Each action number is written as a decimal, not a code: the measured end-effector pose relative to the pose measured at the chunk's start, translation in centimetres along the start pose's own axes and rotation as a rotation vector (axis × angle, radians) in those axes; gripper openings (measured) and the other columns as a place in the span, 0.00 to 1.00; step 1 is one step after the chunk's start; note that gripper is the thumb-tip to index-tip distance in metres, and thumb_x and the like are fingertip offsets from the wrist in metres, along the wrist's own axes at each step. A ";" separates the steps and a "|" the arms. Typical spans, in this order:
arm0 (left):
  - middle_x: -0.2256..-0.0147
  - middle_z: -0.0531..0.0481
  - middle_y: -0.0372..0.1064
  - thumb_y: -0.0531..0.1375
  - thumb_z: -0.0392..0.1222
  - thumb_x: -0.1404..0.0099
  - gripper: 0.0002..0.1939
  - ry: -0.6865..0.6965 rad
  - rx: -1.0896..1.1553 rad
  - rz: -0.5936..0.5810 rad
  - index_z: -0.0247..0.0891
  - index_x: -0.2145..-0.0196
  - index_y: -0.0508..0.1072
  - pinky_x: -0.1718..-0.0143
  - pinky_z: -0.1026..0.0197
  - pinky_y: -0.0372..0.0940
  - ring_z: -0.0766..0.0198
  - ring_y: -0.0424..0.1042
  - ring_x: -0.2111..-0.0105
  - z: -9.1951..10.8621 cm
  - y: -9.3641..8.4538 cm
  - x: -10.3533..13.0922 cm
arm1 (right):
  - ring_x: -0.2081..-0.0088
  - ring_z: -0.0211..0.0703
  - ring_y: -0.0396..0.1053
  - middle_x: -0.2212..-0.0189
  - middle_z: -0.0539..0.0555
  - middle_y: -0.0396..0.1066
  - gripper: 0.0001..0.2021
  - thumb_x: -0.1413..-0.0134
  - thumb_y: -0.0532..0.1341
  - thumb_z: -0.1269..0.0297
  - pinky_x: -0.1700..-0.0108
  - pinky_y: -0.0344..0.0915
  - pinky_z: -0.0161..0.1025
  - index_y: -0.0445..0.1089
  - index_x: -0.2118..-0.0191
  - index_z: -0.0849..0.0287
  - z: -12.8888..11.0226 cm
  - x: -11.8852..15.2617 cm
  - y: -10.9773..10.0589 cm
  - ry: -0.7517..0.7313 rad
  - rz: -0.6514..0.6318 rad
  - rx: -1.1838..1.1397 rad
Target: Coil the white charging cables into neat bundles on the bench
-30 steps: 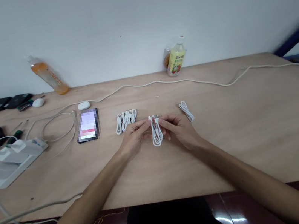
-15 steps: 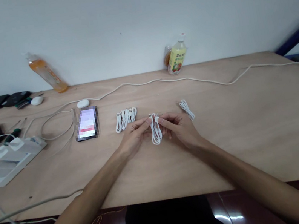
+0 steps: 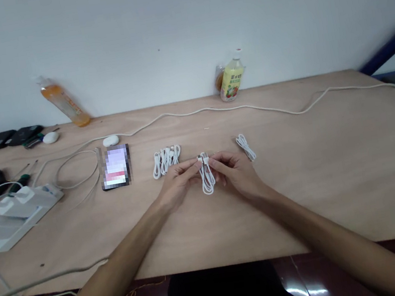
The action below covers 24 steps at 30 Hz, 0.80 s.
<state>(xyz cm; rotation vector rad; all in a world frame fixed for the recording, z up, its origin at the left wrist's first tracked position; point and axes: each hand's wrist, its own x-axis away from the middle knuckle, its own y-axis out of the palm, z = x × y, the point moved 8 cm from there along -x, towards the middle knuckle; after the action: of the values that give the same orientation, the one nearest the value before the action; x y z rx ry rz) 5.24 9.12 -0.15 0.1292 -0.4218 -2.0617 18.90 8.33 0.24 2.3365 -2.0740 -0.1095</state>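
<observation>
Between my hands, above the middle of the table, is a folded white USB cable [image 3: 208, 181], its looped end hanging down and its plugs at the top. My left hand [image 3: 179, 180] pinches it near a plug from the left. From the right, my right hand [image 3: 237, 169] grips the other side with thumb and fingers. Several coiled white cables [image 3: 166, 161] lie side by side just beyond my left hand. Another single coiled white cable [image 3: 246, 147] rests on the wood beyond my right hand.
A phone [image 3: 115, 167] and a white earbud case [image 3: 110, 140] lie left of the cables. At far left stands a white power strip [image 3: 27, 217] with plugs and cords. An orange drink bottle [image 3: 66, 103] and a yellow one [image 3: 232, 79] stand by the wall. A long cord [image 3: 210, 109] crosses the back.
The two plugs of the held cable sit closer together at the top, and my hands have come slightly nearer each other. The whole view has shifted a little.
</observation>
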 end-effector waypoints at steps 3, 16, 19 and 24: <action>0.63 0.41 0.85 0.75 0.57 0.36 0.23 -0.002 0.005 0.025 0.33 0.55 0.88 0.54 0.51 0.75 0.52 0.83 0.62 -0.1 -0.3 -0.1 | 0.79 0.36 0.62 0.80 0.48 0.71 0.27 0.46 0.72 0.34 0.78 0.60 0.35 0.78 0.68 0.57 0.1 0.0 0.1 0.004 -0.002 0.003; 0.61 0.40 0.85 0.76 0.56 0.38 0.23 0.009 0.046 -0.009 0.35 0.55 0.88 0.52 0.49 0.75 0.50 0.83 0.59 0.2 0.1 -0.1 | 0.79 0.36 0.62 0.79 0.48 0.70 0.23 0.42 0.71 0.39 0.77 0.59 0.36 0.78 0.69 0.57 -0.5 0.2 0.0 -0.070 0.024 0.035; 0.63 0.41 0.85 0.77 0.58 0.38 0.23 0.012 0.043 -0.010 0.35 0.56 0.89 0.54 0.51 0.75 0.52 0.83 0.61 0.2 0.2 -0.1 | 0.79 0.36 0.62 0.80 0.48 0.69 0.24 0.42 0.71 0.38 0.77 0.59 0.36 0.78 0.69 0.57 -0.5 0.2 0.0 -0.075 0.029 0.034; 0.64 0.42 0.85 0.76 0.58 0.38 0.22 0.016 0.020 0.006 0.35 0.59 0.89 0.54 0.50 0.74 0.53 0.82 0.62 0.3 0.1 -0.1 | 0.79 0.36 0.61 0.80 0.47 0.68 0.24 0.41 0.70 0.38 0.76 0.59 0.36 0.78 0.69 0.57 -0.4 0.2 0.0 -0.067 0.023 0.062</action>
<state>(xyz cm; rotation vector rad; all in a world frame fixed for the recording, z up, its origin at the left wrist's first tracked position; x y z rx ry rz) 5.28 9.23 0.15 0.1564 -0.4331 -2.0499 18.91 8.14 0.65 2.3757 -2.1645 -0.1272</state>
